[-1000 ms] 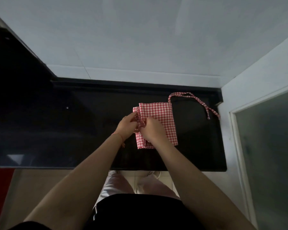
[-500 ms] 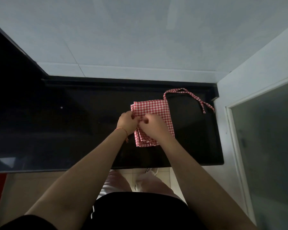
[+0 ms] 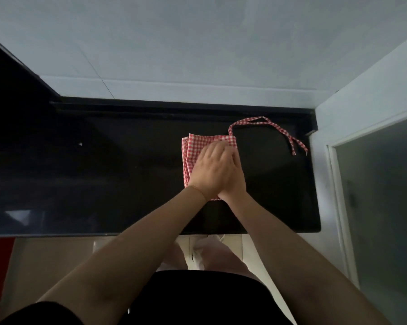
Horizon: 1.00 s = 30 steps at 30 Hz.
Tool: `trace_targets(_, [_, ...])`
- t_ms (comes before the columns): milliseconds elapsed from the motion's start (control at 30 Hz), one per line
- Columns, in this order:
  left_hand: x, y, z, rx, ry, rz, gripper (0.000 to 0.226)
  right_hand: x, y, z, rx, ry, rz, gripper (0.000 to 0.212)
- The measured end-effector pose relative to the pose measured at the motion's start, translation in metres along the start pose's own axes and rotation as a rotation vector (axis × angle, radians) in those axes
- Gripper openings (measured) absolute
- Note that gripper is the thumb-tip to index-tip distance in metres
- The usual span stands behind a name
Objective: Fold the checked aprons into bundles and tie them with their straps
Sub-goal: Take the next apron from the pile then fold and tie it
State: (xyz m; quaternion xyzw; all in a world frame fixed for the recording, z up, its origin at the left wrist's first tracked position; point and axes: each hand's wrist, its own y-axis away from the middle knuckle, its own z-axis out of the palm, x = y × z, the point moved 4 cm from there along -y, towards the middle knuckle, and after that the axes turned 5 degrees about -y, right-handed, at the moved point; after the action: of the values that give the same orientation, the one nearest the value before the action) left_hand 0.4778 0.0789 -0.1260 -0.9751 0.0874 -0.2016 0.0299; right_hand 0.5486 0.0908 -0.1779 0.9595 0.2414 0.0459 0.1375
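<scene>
A red-and-white checked apron (image 3: pixel 191 148) lies folded into a narrow stack on the black countertop (image 3: pixel 104 174). Its strap (image 3: pixel 271 124) loops out from the top right corner and trails to the right, ending near the counter's right end. My left hand (image 3: pixel 211 171) lies flat on top of the fold with its fingers straight, covering most of the cloth. Beside and partly under it, my right hand (image 3: pixel 237 181) rests on the right edge of the apron; its fingers are mostly hidden by the left hand.
A white tiled wall rises behind the counter. A white wall and a frosted glass door (image 3: pixel 380 207) close off the right side. The counter's front edge runs just below my wrists, and dark cabinetry (image 3: pixel 7 85) stands at the far left.
Both hands were pinching the left edge of the fold; now they have swept right and the left hand lies flat over the apron, which looks narrower.
</scene>
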Motion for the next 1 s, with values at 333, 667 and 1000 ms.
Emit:
trace_targets(333, [-0.064,0.026,0.044,-0.241,-0.227,-0.127,0.073,0.016,0.001,0.014,0.251,-0.294,-0.080,0.055])
trace_targets(667, [-0.080,0.018,0.039,-0.466,-0.321,0.050,0.119,0.036,-0.005,0.017,0.106,-0.358,-0.004,0.058])
trace_targets(1000, [-0.060,0.014,0.044,-0.468,-0.344,-0.076,0.128,0.060,0.007,-0.020,-0.253,-1.153,0.839,0.065])
